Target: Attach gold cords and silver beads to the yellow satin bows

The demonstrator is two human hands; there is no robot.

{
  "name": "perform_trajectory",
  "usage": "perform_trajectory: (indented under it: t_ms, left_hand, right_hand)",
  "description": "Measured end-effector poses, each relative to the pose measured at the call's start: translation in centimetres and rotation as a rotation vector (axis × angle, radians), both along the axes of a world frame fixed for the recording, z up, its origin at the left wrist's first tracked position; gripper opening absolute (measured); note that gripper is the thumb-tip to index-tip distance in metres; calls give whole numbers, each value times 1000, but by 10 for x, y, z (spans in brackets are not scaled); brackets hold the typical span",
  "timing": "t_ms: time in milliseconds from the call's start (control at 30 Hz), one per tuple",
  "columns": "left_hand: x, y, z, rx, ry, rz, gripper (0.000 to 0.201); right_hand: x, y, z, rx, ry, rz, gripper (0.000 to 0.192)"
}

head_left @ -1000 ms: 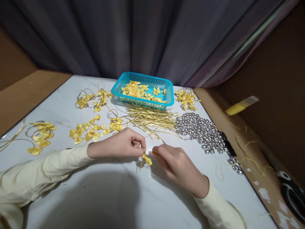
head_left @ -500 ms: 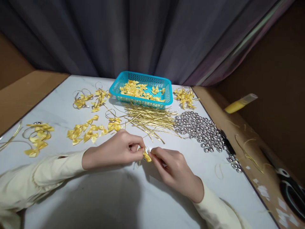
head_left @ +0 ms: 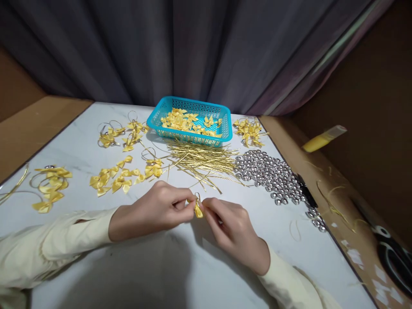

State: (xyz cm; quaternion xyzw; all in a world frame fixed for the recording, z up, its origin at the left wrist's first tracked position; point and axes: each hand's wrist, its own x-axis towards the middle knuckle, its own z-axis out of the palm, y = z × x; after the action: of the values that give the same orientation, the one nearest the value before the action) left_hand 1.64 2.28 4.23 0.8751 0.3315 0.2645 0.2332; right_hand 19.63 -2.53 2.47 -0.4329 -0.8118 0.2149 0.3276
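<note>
the left hand (head_left: 157,210) pinches a partly hidden yellow bow (head_left: 198,212); whether the right hand (head_left: 234,226) grips it i cannot tell.

Premises appear to be a craft workspace, evidenced by a marble-patterned table (head_left: 74,137) bearing gold cords (head_left: 202,158), silver beads (head_left: 270,174) and a blue basket (head_left: 189,135) of yellow bows (head_left: 178,121), with scissors (head_left: 383,257) alongside and curtain (head_left: 189,51) behind.

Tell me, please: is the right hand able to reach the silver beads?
Probably yes: nothing stands between the right hand and the silver beads, though its fingers are at a yellow bow.
</note>
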Motion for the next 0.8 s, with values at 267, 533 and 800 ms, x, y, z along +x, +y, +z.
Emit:
perform_trajectory:
  t_ms: [267, 533, 800]
  left_hand:
    - [-2, 5, 9, -107, 21, 31, 12]
    - [-4, 8, 17, -200, 42, -29, 12]
    - [-5, 10, 19, -212, 54, -68, 11]
  right_hand:
    - [3, 5, 3, -67, 47, 16, 18]
    - [2, 7, 7, -3, 49, 29, 17]
    - [4, 8, 9, -25, 86, -60, 12]
